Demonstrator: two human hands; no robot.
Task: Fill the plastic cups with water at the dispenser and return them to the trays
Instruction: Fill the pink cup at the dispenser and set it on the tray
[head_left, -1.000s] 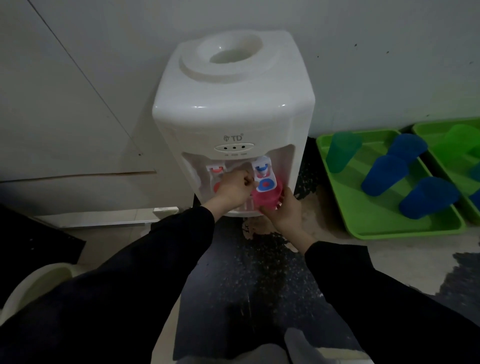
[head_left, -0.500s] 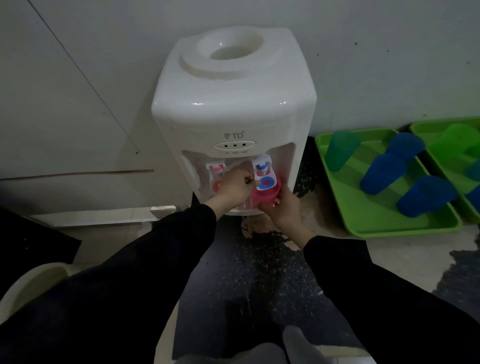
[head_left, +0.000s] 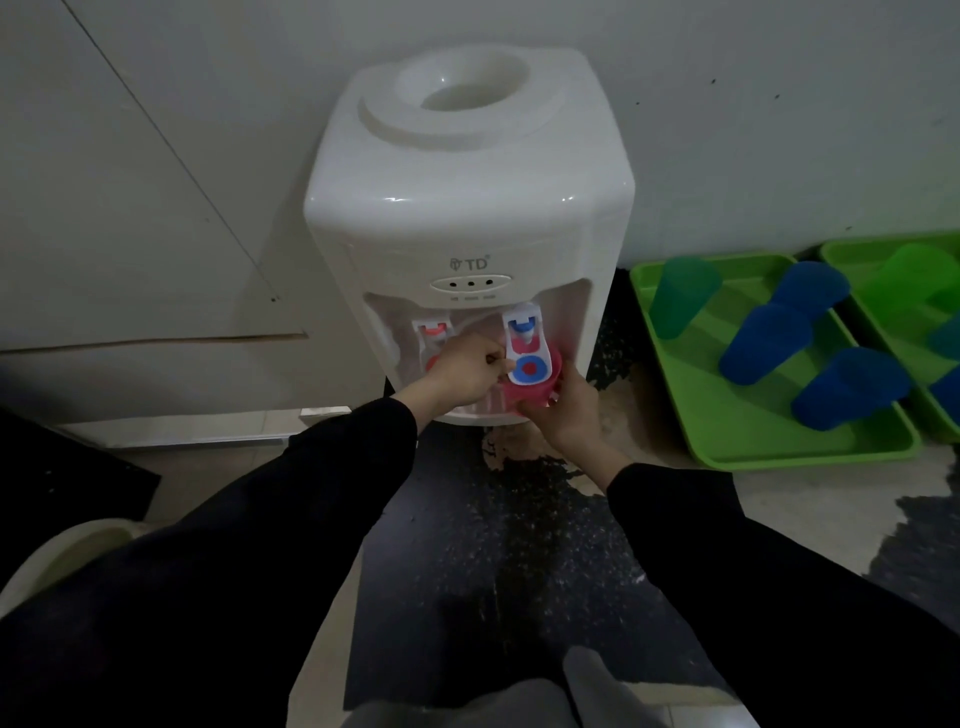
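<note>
The white moulded-plastic dispenser (head_left: 467, 208), boxy with rounded corners and a round well sunk in its top, stands on the floor (head_left: 519, 545) against the wall. To its right lie two shallow bright-green plastic trays with raised rims, the near tray (head_left: 753, 452) well apart from both hands and the far tray (head_left: 852, 248) cut off by the frame edge. In the near tray are three opaque blue cups (head_left: 847, 387) and one translucent green cup (head_left: 680, 296), all tapered. Both arms reach in wearing dark sleeves (head_left: 260, 571). The right hand (head_left: 569, 410) grips the pink cup (head_left: 530, 392) from the right side and below, its fingers (head_left: 563, 376) wrapped around the smooth wall, holding it in the dispenser's recess directly under the blue tap (head_left: 524, 338). The left hand (head_left: 462, 371) is curled into a loose fist, its fingertips pinching the left edge of that tap's white paddle, just above the cup's rim. The red tap (head_left: 434, 338) sits just beyond the left hand's knuckles.
</note>
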